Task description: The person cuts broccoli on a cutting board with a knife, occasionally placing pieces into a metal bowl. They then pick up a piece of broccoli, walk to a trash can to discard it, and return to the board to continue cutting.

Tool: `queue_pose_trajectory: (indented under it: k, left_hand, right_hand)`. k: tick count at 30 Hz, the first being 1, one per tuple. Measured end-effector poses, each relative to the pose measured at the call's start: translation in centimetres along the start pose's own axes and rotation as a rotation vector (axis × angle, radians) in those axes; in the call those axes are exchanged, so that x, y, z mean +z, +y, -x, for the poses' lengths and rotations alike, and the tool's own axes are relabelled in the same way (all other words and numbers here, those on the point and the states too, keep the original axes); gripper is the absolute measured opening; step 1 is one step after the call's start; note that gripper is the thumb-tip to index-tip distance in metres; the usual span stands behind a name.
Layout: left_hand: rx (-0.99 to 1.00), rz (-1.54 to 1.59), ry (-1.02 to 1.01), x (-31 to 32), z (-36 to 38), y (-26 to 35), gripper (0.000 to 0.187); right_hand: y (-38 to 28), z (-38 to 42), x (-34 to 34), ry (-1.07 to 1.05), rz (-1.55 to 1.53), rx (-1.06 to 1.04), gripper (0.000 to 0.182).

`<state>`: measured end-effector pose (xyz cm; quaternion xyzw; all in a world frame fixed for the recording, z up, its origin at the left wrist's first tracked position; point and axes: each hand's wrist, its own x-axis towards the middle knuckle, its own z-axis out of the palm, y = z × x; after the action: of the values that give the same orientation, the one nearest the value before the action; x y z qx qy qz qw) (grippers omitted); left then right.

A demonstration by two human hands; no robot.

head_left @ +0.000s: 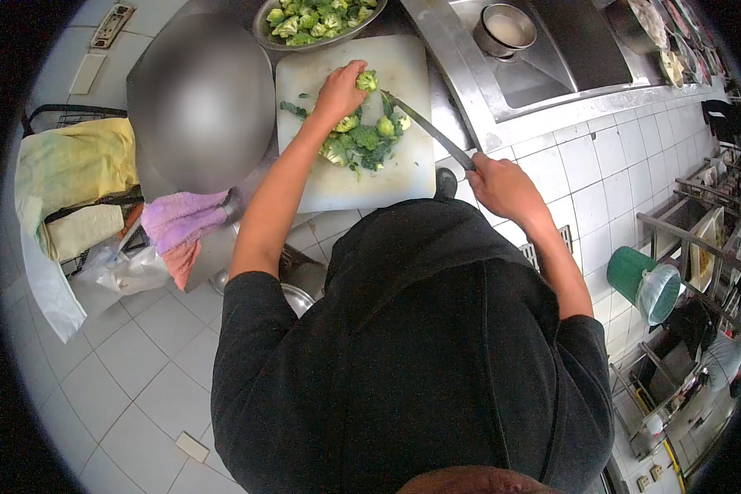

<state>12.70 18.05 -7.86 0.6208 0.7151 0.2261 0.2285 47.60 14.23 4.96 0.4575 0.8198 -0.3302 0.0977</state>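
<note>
My left hand (341,92) is closed around a broccoli floret (367,80) over the upper half of a white cutting board (321,70). In my right hand (502,188) is the handle of a long knife (431,129), its blade slanting up and left so the tip comes close to the floret. Below the blade tip, a pile of broccoli pieces and leaves (366,142) lies on the board. Beyond the board's far edge stands a metal bowl (263,23) heaped with cut florets (317,18).
Right of the board is a steel sink (543,78) with a metal pot (505,31) of cloudy liquid. On the left hang a yellow cloth (78,160) and a purple towel (183,221). A green bin (632,274) stands farther right, near metal racks (692,230).
</note>
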Motion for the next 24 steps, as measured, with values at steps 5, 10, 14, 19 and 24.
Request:
queue_pose_trajectory:
  k: [5, 10, 14, 19, 24]
  left_hand:
    - [0.064, 0.024, -0.009, 0.7, -0.8, -1.5, 0.049]
    - [0.073, 0.043, -0.025, -0.2, -0.4, -0.7, 0.046]
    - [0.049, 0.041, 0.000, 0.0, -0.8, 0.0, 0.035]
    - [0.111, 0.019, -0.024, 0.5, -1.1, 0.3, 0.032]
    - [0.141, -0.027, -0.043, 0.8, -1.0, 1.0, 0.035]
  right_hand:
    - [0.5, -1.1, 1.1, 0.056, 0.033, -0.031, 0.023]
    - [-0.5, -1.9, 1.2, 0.075, 0.131, -0.070, 0.021]
    - [-1.0, -2.3, 1.0, 0.094, 0.168, -0.058, 0.020]
    - [-1.3, -2.0, 0.5, 0.080, 0.187, -0.030, 0.022]
    - [-1.2, -1.0, 0.4, 0.053, 0.128, 0.017, 0.025]
